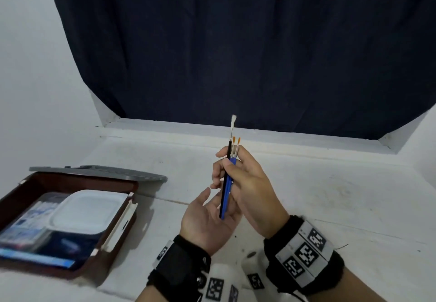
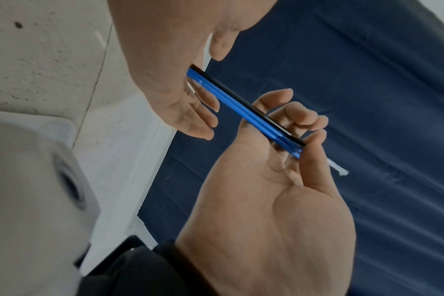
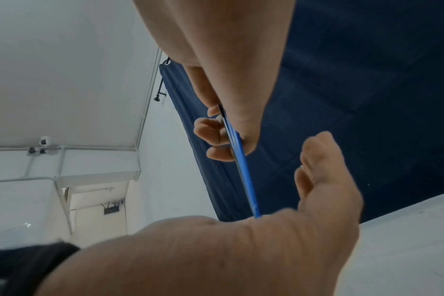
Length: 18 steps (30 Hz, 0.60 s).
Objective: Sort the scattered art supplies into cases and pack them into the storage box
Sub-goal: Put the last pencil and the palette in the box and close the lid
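Right hand (image 1: pixel 245 183) pinches 3 brushes (image 1: pixel 227 183) as a bundle, fingers and thumb curled round the upper handles: 1 black-handled with a pale flat tip, 2 blue with orange tips. Bundle stands near upright, bristles up, long axis running away from the body. Left hand (image 1: pixel 207 216) sits palm up just below, fingers relaxed and spread, handle ends touching its palm and fingers; it grips nothing. Looks like the ends are being tapped level against the palm, judging by the wrist views.

Box (image 1: pixel 70 271) lies well to the left on the counter (image 1: pixel 306 207), open, lid (image 1: pixel 99 172) flat behind it. Inside: a white case (image 1: pixel 87 209) and blurred packets beneath; contents otherwise unclear. Left hand is the nearer one to the box.

Next move likely needs the bundle tipped from upright to flat and carried left. Free slot inside cannot be made out. Bare counter lies between hands and box. Window sill and dark curtain (image 1: pixel 236 42) sit well beyond. Risk: a thin brush slipping from the pinch mid-swing.
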Each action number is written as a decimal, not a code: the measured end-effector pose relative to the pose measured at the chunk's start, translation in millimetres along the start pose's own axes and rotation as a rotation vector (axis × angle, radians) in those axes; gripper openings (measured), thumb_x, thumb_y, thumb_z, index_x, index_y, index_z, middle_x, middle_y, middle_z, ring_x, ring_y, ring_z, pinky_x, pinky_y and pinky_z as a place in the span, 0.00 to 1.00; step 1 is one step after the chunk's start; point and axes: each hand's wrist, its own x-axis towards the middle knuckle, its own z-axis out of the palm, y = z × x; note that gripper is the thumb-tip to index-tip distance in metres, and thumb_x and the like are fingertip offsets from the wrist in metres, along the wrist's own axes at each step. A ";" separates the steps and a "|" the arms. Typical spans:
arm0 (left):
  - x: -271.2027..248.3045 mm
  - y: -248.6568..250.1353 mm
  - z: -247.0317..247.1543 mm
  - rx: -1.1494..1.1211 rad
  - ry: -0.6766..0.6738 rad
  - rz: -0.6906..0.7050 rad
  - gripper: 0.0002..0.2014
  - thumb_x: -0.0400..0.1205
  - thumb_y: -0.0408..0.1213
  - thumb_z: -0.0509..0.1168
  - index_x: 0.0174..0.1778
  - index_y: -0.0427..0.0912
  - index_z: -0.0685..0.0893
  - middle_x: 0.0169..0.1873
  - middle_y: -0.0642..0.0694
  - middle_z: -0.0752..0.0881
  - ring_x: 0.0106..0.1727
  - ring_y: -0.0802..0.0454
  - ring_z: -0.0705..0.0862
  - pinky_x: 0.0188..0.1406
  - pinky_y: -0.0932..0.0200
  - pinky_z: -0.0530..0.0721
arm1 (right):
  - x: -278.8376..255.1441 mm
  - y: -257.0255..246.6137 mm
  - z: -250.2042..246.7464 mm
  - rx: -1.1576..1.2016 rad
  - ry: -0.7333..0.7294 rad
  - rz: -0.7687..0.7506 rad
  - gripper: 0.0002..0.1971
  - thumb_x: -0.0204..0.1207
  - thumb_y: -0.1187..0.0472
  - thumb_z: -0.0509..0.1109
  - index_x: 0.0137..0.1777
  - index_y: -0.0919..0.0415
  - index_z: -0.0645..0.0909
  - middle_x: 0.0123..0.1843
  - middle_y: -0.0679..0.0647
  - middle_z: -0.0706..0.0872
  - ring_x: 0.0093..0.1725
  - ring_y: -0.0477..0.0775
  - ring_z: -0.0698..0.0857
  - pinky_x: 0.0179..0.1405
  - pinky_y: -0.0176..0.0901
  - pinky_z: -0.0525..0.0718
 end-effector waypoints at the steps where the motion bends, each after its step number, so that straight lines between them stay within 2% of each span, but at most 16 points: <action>1: -3.6 1.6 -2.4 -0.001 -0.003 0.005 0.24 0.88 0.47 0.54 0.73 0.35 0.81 0.71 0.38 0.82 0.74 0.44 0.80 0.77 0.48 0.73 | -2.2 1.7 3.0 -0.007 -0.005 0.005 0.09 0.89 0.67 0.55 0.57 0.61 0.78 0.40 0.58 0.81 0.42 0.58 0.79 0.50 0.51 0.81; 3: -11.1 6.1 -7.8 -0.012 -0.002 0.012 0.23 0.88 0.46 0.55 0.72 0.35 0.82 0.71 0.37 0.83 0.74 0.43 0.80 0.77 0.48 0.73 | -5.8 4.9 8.9 -0.039 -0.023 0.011 0.09 0.89 0.66 0.56 0.58 0.61 0.78 0.41 0.58 0.82 0.42 0.57 0.80 0.50 0.50 0.83; 6: -27.3 16.6 -14.3 -0.033 -0.003 0.041 0.21 0.89 0.44 0.55 0.60 0.34 0.88 0.64 0.38 0.87 0.68 0.44 0.84 0.70 0.47 0.79 | -9.5 11.3 20.5 -0.132 -0.073 0.034 0.08 0.89 0.66 0.57 0.57 0.64 0.78 0.41 0.56 0.83 0.41 0.53 0.83 0.48 0.46 0.85; 7: -33.3 21.8 -17.6 -0.030 -0.012 0.057 0.21 0.89 0.45 0.55 0.60 0.35 0.89 0.63 0.38 0.87 0.67 0.44 0.85 0.69 0.48 0.79 | -10.1 13.5 26.1 -0.162 -0.090 0.042 0.08 0.89 0.66 0.57 0.56 0.64 0.79 0.40 0.56 0.83 0.41 0.52 0.83 0.47 0.45 0.86; 9: -47.6 34.8 -23.4 -0.017 -0.026 0.088 0.22 0.89 0.46 0.55 0.65 0.36 0.87 0.66 0.39 0.86 0.71 0.46 0.82 0.76 0.50 0.74 | -10.3 17.7 40.1 -0.197 -0.111 0.052 0.08 0.88 0.64 0.59 0.55 0.63 0.79 0.41 0.58 0.84 0.41 0.53 0.85 0.49 0.51 0.88; 11: -61.1 51.2 -31.7 0.009 -0.031 0.111 0.23 0.88 0.47 0.55 0.67 0.36 0.86 0.70 0.43 0.82 0.76 0.49 0.77 0.81 0.53 0.65 | -9.2 20.6 56.7 -0.201 -0.123 0.046 0.08 0.88 0.64 0.59 0.54 0.64 0.80 0.42 0.64 0.85 0.42 0.59 0.86 0.52 0.57 0.88; 12: -68.3 59.6 -34.7 0.016 -0.034 0.119 0.23 0.88 0.48 0.56 0.67 0.36 0.87 0.69 0.44 0.81 0.76 0.51 0.75 0.83 0.54 0.60 | -8.1 21.7 65.1 -0.204 -0.130 0.040 0.08 0.88 0.64 0.60 0.54 0.65 0.80 0.43 0.65 0.86 0.44 0.62 0.87 0.52 0.58 0.88; 14: -80.5 78.1 -41.8 -0.003 -0.046 0.142 0.23 0.87 0.48 0.56 0.65 0.36 0.87 0.61 0.44 0.81 0.66 0.50 0.76 0.82 0.55 0.56 | -4.2 23.0 81.2 -0.208 -0.145 0.028 0.07 0.87 0.63 0.62 0.54 0.64 0.81 0.43 0.63 0.87 0.47 0.64 0.88 0.53 0.57 0.90; 16: -95.2 98.7 -48.4 0.047 -0.030 0.221 0.22 0.87 0.47 0.57 0.64 0.35 0.87 0.52 0.42 0.88 0.57 0.46 0.84 0.81 0.50 0.63 | 1.5 22.2 97.0 -0.226 -0.163 0.003 0.07 0.87 0.62 0.63 0.52 0.63 0.82 0.43 0.59 0.89 0.47 0.62 0.90 0.51 0.55 0.90; 18: -112.4 123.0 -55.2 0.152 -0.001 0.302 0.22 0.86 0.47 0.59 0.69 0.36 0.83 0.58 0.35 0.89 0.58 0.41 0.88 0.75 0.44 0.75 | 9.0 21.6 113.3 -0.260 -0.163 -0.026 0.07 0.86 0.62 0.64 0.51 0.62 0.83 0.43 0.57 0.89 0.46 0.60 0.90 0.51 0.58 0.90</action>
